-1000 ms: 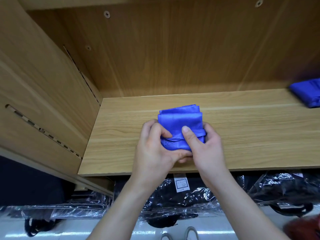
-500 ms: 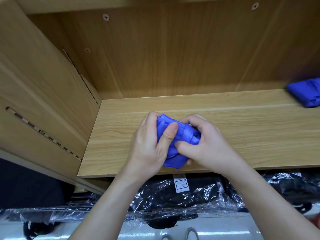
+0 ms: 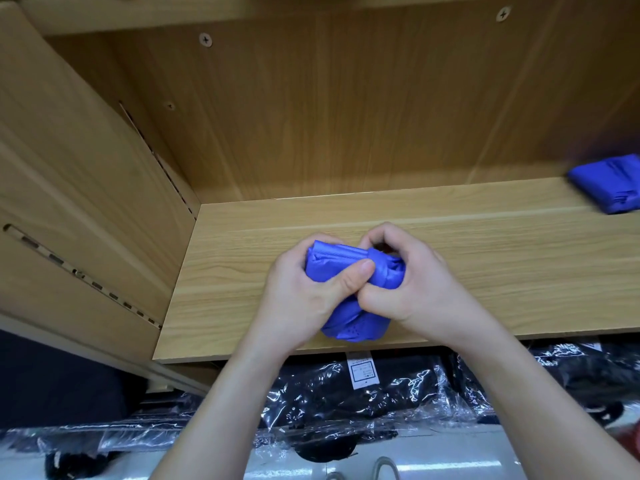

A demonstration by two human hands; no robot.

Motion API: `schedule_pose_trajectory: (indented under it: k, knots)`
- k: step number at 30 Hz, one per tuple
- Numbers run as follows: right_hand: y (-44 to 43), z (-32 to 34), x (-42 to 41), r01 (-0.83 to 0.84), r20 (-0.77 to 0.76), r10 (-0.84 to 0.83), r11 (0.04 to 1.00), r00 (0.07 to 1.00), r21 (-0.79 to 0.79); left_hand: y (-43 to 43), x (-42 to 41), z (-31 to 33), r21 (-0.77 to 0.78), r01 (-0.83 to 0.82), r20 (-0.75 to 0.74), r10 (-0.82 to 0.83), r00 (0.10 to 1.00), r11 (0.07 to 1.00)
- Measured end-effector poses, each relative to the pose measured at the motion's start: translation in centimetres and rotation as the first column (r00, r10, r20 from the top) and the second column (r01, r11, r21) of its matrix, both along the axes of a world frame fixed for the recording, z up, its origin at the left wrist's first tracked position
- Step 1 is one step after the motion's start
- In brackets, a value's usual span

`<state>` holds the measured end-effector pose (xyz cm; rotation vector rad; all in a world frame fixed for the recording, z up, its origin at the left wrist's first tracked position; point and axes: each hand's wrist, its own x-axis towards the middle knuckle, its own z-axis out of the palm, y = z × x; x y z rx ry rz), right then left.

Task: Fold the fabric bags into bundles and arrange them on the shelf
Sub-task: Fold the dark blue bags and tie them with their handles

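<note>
I see the left hand (image 3: 298, 299) and right hand (image 3: 415, 289), fingers curled, gripping one crumpled blue fabric bag (image 3: 349, 327) over the front edge of the light wooden shelf (image 3: 519, 271).

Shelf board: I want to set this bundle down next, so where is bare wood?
Bare wood on the shelf runs between the right hand and the folded blue bag at the far right. Another patch lies between the left hand and the side wall. The front middle is crowded: both hands grip the blue bundle there.
</note>
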<state>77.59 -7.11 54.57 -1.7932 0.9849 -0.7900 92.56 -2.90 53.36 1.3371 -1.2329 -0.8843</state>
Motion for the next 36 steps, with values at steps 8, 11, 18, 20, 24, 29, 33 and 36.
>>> schedule_pose_trajectory:
  k: [8,11,18,20,24,29,33,36]
  knots:
    - [1.6,-1.6,0.6,-0.062,0.436,-0.164,0.886,0.885,0.459,0.0,0.1,-0.9,-0.489,-0.188,0.546,0.467,0.696,0.852]
    - [3.1,-1.0,1.3,-0.255,0.589,-0.218,0.748,0.778,0.613,0.8,-1.1,-2.0,-0.463,-0.078,0.757,0.44,0.484,0.883]
    - [1.9,-2.3,0.4,0.022,0.533,-0.398,0.815,0.747,0.579,2.7,-0.5,-0.9,-0.29,0.099,0.408,0.029,0.913,0.952]
    - [1.7,-2.3,-0.1,0.039,0.52,-0.386,0.829,0.762,0.558,2.5,1.0,-0.2,-0.299,-0.03,0.4,0.154,0.904,0.954]
    - [1.7,-2.4,-0.1,0.139,0.473,-0.417,0.845,0.776,0.517,2.5,2.3,-0.5,-0.165,-0.007,0.231,0.046,0.972,0.986]
    - [2.3,-2.1,-0.1,0.142,0.454,-0.395,0.857,0.799,0.495,3.3,1.5,-1.1,-0.332,-0.021,0.373,0.152,0.915,0.943]
    - [2.7,-2.0,0.1,0.215,0.438,-0.421,0.869,0.795,0.446,3.7,1.6,-1.3,-0.496,0.046,0.665,0.346,0.662,0.867]
    - [3.1,-2.1,0.8,0.24,0.403,-0.392,0.894,0.827,0.378,3.8,1.7,-1.3,-0.514,0.113,0.75,0.381,0.541,0.85]
